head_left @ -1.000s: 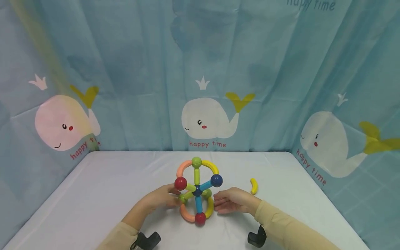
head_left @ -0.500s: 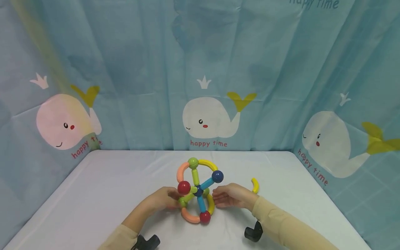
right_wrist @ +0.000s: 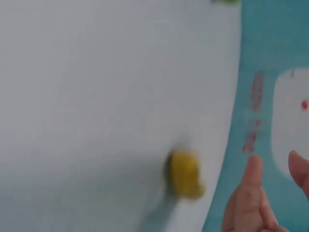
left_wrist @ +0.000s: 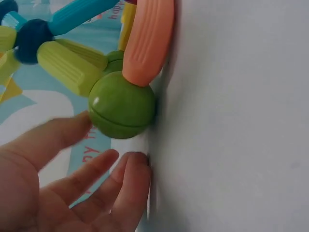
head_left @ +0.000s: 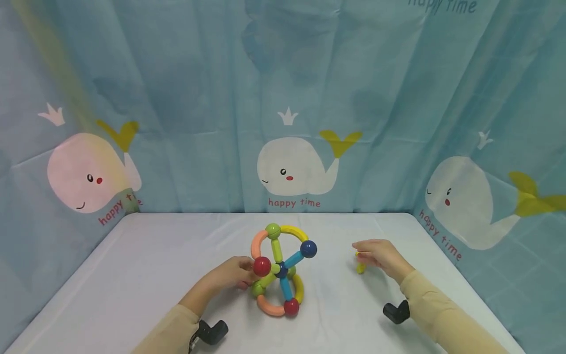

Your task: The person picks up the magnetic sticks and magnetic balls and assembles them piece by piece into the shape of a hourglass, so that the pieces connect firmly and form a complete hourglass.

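Observation:
A wheel-like build of magnetic sticks and balls stands on the table, with a dark blue hub ball (head_left: 281, 269) in its middle. My left hand (head_left: 234, 273) is at its left side, fingers loosely extended. In the left wrist view the thumb tip is at the edge of a green ball (left_wrist: 122, 105), which joins a salmon curved stick (left_wrist: 148, 41) and a lime stick (left_wrist: 72, 67). My right hand (head_left: 382, 255) hovers over a yellow curved stick (head_left: 360, 269), partly hiding it. In the right wrist view that hand's thumb and fingers are apart, with nothing between them.
The white-covered table (head_left: 177, 246) meets a blue curtain (head_left: 199, 123) printed with whales at the back and sides. Black wrist-camera mounts (head_left: 396, 312) stick out below both forearms.
My right hand has left the build's right side and moved right to the yellow curved stick. The build turned slightly early on, then stayed nearly still. My left hand remains beside it.

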The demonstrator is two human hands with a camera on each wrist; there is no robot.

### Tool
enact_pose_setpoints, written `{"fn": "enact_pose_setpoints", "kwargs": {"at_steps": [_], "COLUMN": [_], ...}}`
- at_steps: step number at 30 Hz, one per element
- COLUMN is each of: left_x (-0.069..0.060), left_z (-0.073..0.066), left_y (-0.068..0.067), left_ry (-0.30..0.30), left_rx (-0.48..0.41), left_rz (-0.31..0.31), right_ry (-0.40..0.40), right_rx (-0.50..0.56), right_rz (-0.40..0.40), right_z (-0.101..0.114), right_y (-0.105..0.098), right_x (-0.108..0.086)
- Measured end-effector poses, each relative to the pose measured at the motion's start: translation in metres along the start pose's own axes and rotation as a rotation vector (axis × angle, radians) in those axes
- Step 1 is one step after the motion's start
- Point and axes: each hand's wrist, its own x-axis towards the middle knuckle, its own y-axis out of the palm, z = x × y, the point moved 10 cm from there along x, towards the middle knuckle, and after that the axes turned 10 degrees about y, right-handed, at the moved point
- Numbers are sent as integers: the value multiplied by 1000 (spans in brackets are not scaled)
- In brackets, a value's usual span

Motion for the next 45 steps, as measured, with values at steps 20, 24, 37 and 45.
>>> {"fn": "enact_pose_setpoints", "kwargs": {"at_steps": [20,24,37,45], "left_x": [0,-3,6,-3], "left_z": [-3,-4,-76,-98], "left_y": [15,10,-52,-43], "left_ry": [-22,-20,62,71], "left_rx": [82,62,-135,-122], "left_rz": [58,66,-226,-135], "right_ry": [171,175,122,50], "right_rx": [-121,-212,-167,-39], "right_rz": [-79,-129,-53,153], "right_z": [-33,-33,-32,-16], "right_y": [-28,-27,-3,40], "right_x": [29,33,26,-11]}}
